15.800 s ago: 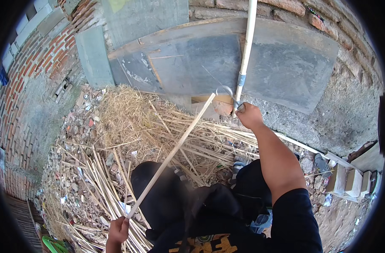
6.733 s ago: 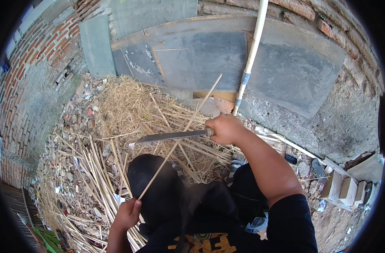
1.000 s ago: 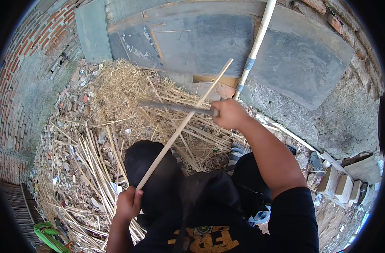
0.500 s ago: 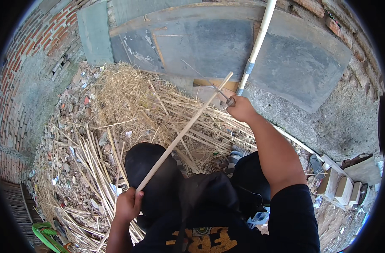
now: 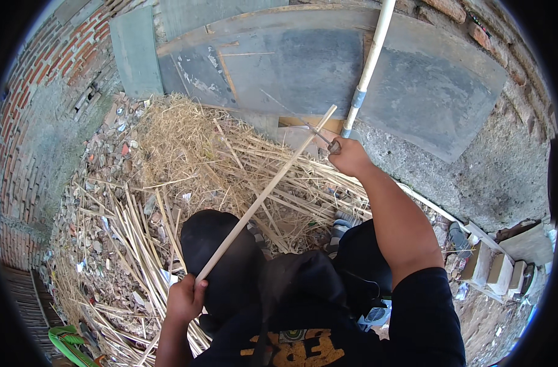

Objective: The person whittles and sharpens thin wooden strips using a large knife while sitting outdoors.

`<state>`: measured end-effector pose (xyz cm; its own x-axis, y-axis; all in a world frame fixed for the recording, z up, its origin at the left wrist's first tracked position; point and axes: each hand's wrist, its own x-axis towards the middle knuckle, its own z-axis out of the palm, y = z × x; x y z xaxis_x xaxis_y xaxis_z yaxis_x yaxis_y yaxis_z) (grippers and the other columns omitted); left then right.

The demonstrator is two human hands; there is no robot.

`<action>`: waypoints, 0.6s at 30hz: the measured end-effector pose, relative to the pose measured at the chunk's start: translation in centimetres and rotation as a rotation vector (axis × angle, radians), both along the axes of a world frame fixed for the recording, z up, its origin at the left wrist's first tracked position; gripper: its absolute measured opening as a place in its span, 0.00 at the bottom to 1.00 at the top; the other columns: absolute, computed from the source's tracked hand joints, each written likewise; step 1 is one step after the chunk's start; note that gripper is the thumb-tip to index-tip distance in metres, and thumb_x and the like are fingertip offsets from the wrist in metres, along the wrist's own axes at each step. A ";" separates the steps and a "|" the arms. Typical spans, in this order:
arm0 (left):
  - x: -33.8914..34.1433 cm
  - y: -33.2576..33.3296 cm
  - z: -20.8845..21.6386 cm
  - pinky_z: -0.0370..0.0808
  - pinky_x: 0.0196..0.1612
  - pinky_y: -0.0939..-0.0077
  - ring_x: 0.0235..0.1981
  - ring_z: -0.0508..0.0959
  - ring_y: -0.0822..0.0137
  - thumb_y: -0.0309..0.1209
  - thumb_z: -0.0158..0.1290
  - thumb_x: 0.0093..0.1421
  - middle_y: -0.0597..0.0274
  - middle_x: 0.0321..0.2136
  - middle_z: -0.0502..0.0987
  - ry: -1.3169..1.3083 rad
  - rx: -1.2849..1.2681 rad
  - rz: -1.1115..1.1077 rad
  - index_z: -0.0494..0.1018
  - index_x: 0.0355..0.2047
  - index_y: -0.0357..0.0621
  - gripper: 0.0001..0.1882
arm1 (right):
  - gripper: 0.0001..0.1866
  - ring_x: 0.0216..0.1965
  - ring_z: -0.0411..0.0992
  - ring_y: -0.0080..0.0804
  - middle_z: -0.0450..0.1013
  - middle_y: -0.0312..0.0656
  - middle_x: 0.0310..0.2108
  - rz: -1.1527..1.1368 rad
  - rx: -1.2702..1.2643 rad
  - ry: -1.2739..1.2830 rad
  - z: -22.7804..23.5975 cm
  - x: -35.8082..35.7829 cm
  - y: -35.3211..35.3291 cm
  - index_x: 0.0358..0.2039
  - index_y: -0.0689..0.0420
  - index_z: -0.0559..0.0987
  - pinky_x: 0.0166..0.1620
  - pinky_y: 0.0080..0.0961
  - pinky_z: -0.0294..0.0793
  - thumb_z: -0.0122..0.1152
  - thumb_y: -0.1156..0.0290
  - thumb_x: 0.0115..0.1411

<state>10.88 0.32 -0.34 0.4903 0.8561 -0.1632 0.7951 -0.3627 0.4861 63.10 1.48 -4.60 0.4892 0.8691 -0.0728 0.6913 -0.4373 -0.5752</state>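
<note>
A long pale wooden stick (image 5: pixel 254 208), likely split bamboo, slants up across my dark-clad knee toward the far right. My left hand (image 5: pixel 184 298) is closed around its near end. In my right hand (image 5: pixel 351 158) is the grip of a knife (image 5: pixel 333 147), with my fingers wrapped round it. The knife's thin blade points up and left and crosses the stick close to its far end. Whether the blade cuts into the wood cannot be made out.
Fine shavings (image 5: pixel 175 131) heap up ahead of me, and long split strips (image 5: pixel 141 235) lie on rubble at left. A white pipe (image 5: pixel 370 67) leans against grey boards (image 5: pixel 303 67). Stacked blocks (image 5: pixel 493 269) stand at right. A green object (image 5: pixel 68 342) lies lower left.
</note>
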 end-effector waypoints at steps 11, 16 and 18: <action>-0.2 0.6 0.1 0.66 0.21 0.56 0.16 0.72 0.43 0.42 0.53 0.68 0.45 0.13 0.70 -0.098 -0.119 -0.012 0.65 0.22 0.38 0.23 | 0.17 0.38 0.79 0.52 0.80 0.53 0.33 0.039 0.004 -0.024 -0.1 -0.1 0.0 0.42 0.57 0.81 0.44 0.43 0.78 0.62 0.67 0.51; -1.0 1.1 -0.1 0.63 0.20 0.62 0.13 0.67 0.57 0.43 0.51 0.70 0.50 0.11 0.67 -0.150 -0.148 -0.045 0.67 0.22 0.37 0.24 | 0.16 0.38 0.79 0.53 0.79 0.53 0.33 0.088 0.079 -0.020 1.3 -1.4 -0.3 0.41 0.57 0.81 0.44 0.45 0.78 0.62 0.67 0.51; -1.2 1.5 -0.2 0.63 0.20 0.62 0.13 0.67 0.58 0.43 0.51 0.70 0.50 0.11 0.66 -0.160 -0.185 -0.047 0.67 0.22 0.37 0.24 | 0.14 0.37 0.78 0.54 0.79 0.52 0.31 0.349 0.091 -0.138 2.2 -3.4 -0.2 0.37 0.57 0.80 0.43 0.47 0.78 0.64 0.66 0.50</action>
